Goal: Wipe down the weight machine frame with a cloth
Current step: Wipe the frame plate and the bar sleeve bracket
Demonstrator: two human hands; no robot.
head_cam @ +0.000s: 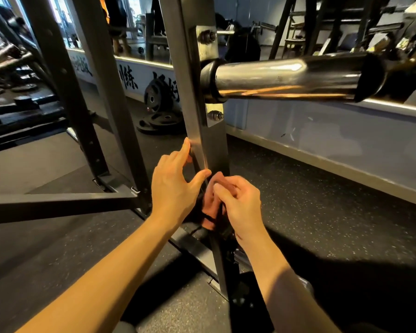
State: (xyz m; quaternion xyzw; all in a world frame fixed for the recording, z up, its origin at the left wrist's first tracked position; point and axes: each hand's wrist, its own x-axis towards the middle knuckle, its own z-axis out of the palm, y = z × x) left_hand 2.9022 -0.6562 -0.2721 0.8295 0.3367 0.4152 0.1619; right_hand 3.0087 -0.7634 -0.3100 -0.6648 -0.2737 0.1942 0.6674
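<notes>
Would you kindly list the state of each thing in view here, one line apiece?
left hand: open, fingertips touching the upright post, holding nothing.
right hand: fingers curled, gripping the cloth.
cloth: reddish, bunched, pressed against the post low down.
upright post: dark metal, standing, bolted to a plate.
chrome sleeve: horizontal, bare of plates.
weight plates: lying flat on the floor by the wall.

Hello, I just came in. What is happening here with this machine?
A person is cleaning a weight machine in a gym. The right hand grips a reddish cloth against the lower part of the dark upright post. The left hand rests on the same post just above, fingers straight, steadying it. A shiny steel plate peg sticks out of the post higher up. Weight plates lie on the floor behind.
</notes>
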